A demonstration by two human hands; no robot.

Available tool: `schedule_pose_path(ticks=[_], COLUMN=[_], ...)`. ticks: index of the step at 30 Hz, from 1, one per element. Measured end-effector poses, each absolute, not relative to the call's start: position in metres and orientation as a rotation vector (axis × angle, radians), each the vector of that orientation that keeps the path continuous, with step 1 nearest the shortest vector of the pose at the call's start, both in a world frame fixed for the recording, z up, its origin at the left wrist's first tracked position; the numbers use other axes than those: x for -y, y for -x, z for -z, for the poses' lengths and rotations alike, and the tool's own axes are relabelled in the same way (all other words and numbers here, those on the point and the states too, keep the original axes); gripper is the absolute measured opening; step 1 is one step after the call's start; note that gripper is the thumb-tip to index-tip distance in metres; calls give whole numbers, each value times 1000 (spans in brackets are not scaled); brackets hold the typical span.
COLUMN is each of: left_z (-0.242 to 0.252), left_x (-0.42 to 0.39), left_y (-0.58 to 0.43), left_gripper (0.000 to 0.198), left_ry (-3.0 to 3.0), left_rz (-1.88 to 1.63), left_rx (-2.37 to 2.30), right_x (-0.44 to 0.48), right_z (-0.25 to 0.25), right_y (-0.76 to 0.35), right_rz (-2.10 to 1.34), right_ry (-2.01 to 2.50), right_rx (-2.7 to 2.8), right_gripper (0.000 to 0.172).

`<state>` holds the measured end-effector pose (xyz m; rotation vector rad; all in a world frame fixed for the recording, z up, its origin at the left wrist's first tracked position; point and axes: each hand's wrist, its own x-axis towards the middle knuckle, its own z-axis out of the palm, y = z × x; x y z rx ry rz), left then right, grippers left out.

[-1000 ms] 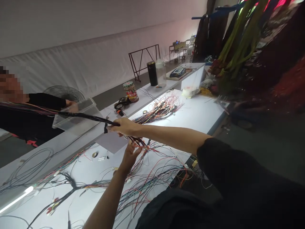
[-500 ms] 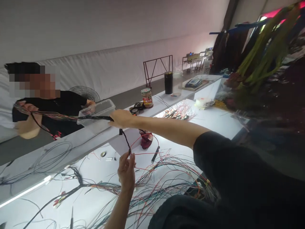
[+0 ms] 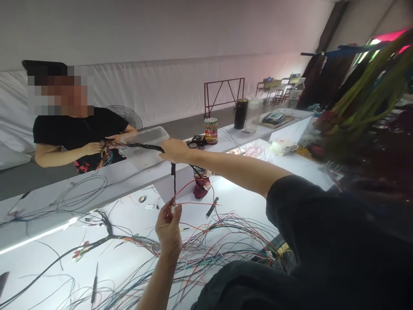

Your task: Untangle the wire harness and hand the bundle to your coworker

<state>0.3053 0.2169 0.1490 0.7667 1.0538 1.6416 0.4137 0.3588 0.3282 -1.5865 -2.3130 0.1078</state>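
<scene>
Spanning the lit surface [image 3: 245, 202], one black-wrapped harness trunk [image 3: 142, 146] is gripped in the closed right hand [image 3: 176, 150] at 11 o'clock; its far end is held by two hands of a co-worker [image 3: 97, 148]. One dangling branch [image 3: 174, 181] is pinched at its tip by the left hand [image 3: 169, 228]. Wrapping appears partly done; many loose wires [image 3: 206, 254] remain unbundled. One jar [image 3: 211, 131], one clear tub [image 3: 145, 140].
</scene>
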Motion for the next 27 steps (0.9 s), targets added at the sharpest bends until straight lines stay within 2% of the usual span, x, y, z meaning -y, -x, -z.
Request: schedule_pose_path(ticks=[7, 12, 18, 22, 24, 27], left_z=[-153, -165, -161, -142, -132, -120], left_x=[-219, -227, -228, -215, -204, -187], left_y=[-297, -298, -301, -300, -300, -301], left_gripper=[40, 40, 50, 44, 38, 31], left_ry=[-725, -672, -750, -878, -1079, -1486], left_rz=[-1367, -1170, -1232, -1198, -1165, -1094], left_rx=[-850, -814, -862, -944, -1001, -926], right_x=[-357, -353, -359, -363, -363, -369], right_z=[-334, -339, -354, -377, -394, -422], right_y=[-416, -413, -423, -432, -428, -414], right_rz=[-112, -346, -284, -399, -473, -399], right_ry=[1569, 1329, 1215, 1084, 1204, 1387], right_rx=[2426, 2626, 2576, 2496, 2405, 2248], right_gripper=[28, 21, 11, 12, 17, 27])
